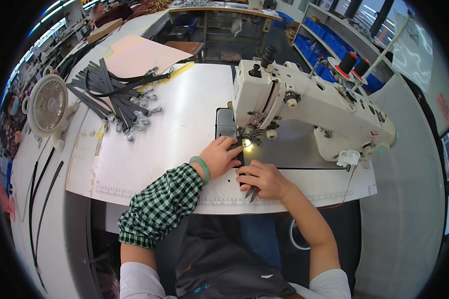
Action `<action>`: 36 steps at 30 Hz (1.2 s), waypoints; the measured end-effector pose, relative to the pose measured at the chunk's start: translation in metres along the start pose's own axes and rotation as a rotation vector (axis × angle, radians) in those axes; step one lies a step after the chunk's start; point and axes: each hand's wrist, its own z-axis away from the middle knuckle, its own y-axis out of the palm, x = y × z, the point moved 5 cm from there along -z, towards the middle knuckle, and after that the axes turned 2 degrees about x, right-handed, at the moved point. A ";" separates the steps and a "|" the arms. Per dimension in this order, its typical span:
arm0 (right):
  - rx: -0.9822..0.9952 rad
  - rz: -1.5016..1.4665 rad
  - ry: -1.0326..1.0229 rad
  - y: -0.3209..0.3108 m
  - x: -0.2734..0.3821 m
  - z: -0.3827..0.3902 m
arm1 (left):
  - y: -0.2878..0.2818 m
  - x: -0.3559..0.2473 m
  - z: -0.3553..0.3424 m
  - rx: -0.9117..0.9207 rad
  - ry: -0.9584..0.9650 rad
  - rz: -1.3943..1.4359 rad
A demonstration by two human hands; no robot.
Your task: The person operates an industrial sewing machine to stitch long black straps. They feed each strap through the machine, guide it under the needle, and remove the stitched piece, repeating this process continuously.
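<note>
A white industrial sewing machine (284, 99) stands in front of me, its small lamp lighting the spot by the needle. My left hand (218, 157), a green bangle at its wrist, presses bent fingers on a dark strap (241, 158) beside the presser foot. Close by on the right, my right hand (264, 180) is closed, fingertips by the strap's near end. Out of its palm point the dark blades of small scissors (252, 193). Part of the strap is hidden under my fingers. Left of the machine lies a pile of dark straps (112, 92) with metal fittings wrapped in clear plastic.
A white fan (49, 102) stands at the left, near long thin black strips (39, 199). Pink sheets (139, 56) lie behind the strap pile. Thread spools (348, 62) rise behind the machine. Blue bins (317, 45) fill a shelf at the back right.
</note>
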 end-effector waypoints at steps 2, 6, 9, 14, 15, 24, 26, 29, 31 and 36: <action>-0.007 -0.003 -0.002 0.000 0.000 0.000 | -0.001 -0.001 0.000 0.007 -0.002 0.013; -0.008 -0.006 0.003 0.000 -0.001 0.001 | -0.003 -0.001 -0.001 0.010 -0.001 0.017; 0.004 0.000 0.011 -0.001 0.001 -0.001 | -0.005 -0.002 -0.001 0.011 -0.007 0.019; 0.002 0.000 0.014 -0.001 0.000 0.000 | -0.005 -0.002 -0.001 0.016 -0.015 0.025; 0.001 0.000 0.013 -0.001 0.000 0.000 | -0.005 -0.002 -0.001 0.009 -0.009 0.032; -0.027 0.018 -0.028 -0.003 0.001 0.002 | -0.004 0.000 -0.004 -0.060 0.035 0.040; 0.000 0.014 -0.015 -0.008 0.005 0.004 | -0.007 0.000 -0.004 -0.072 0.035 0.053; 0.015 0.054 0.016 -0.020 0.011 0.005 | -0.007 0.002 -0.005 -0.064 0.014 0.054; 0.006 0.049 0.027 -0.025 0.009 0.012 | -0.008 0.003 -0.007 -0.056 -0.008 0.071; -0.005 0.077 0.089 -0.030 0.002 0.028 | -0.009 0.009 -0.013 -0.071 -0.031 0.086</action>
